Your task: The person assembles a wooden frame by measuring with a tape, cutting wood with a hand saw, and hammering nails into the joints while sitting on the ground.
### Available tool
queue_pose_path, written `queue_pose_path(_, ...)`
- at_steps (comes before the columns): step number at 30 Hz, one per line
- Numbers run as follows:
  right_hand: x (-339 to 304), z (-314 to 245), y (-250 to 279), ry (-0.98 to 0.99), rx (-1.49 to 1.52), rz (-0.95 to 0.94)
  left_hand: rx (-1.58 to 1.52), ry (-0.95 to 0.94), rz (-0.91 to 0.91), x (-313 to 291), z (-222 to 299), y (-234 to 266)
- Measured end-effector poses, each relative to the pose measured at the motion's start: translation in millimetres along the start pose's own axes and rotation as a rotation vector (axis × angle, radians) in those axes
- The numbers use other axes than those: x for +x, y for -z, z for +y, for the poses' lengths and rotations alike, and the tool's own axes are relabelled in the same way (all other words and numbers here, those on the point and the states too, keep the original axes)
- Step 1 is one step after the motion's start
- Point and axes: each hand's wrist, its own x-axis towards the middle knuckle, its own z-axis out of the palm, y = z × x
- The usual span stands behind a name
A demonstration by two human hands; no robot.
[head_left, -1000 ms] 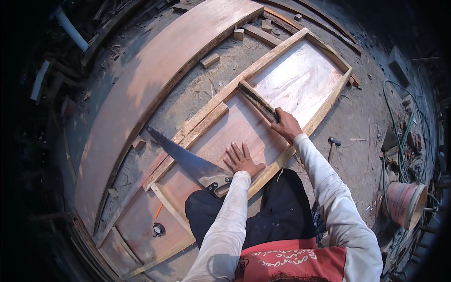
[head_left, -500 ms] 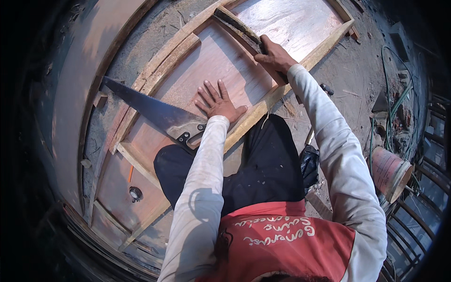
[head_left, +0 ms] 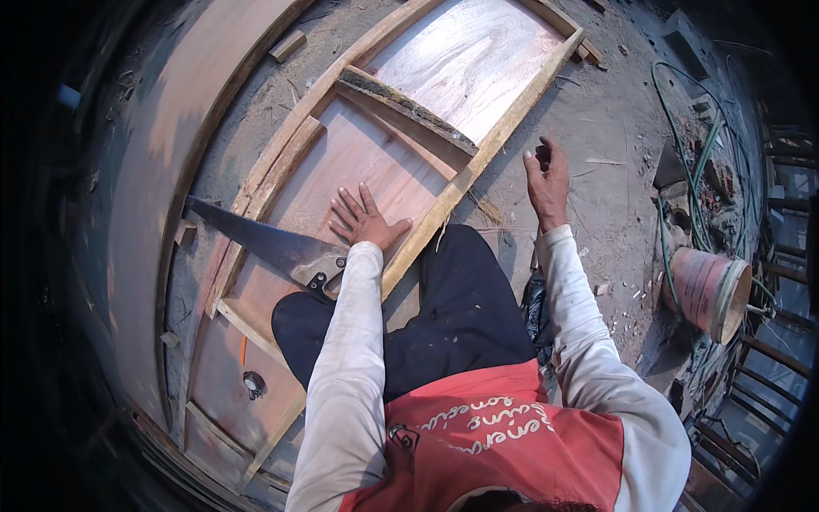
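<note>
My left hand lies flat, fingers spread, on the reddish plywood of a timber-framed panel. Beside it, a handsaw with a dark blade rests across the frame, its grip partly behind my left forearm. Off the panel's right side, my right hand is over the ground with fingers curled and thumb apart. Something dark shows between thumb and fingers, too small to make out. Across the frame, beyond my left hand, lies a rough dark-edged wooden crosspiece, touched by neither hand.
A tape measure and an orange pencil lie on the panel's near section. To the left stands a long curved board. At right are a tipped pinkish bucket, green cable, rubble and metal bars.
My right hand has let go of the wooden crosspiece and moved down over the ground beside the panel. The left hand stays flat on the plywood. The whole view has shifted.
</note>
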Motion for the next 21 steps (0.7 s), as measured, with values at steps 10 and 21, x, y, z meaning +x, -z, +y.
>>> queue_pose_path(10,-147.2,140.6,38.7,-0.42,-0.367,-0.165,-0.059,-0.007,0.094,20.8,-22.0,-21.5)
queue_pose_path(21,-129.6,153.9,32.8,-0.637,-0.253,-0.177,-1.515,0.199,0.241,78.9,121.7,56.7)
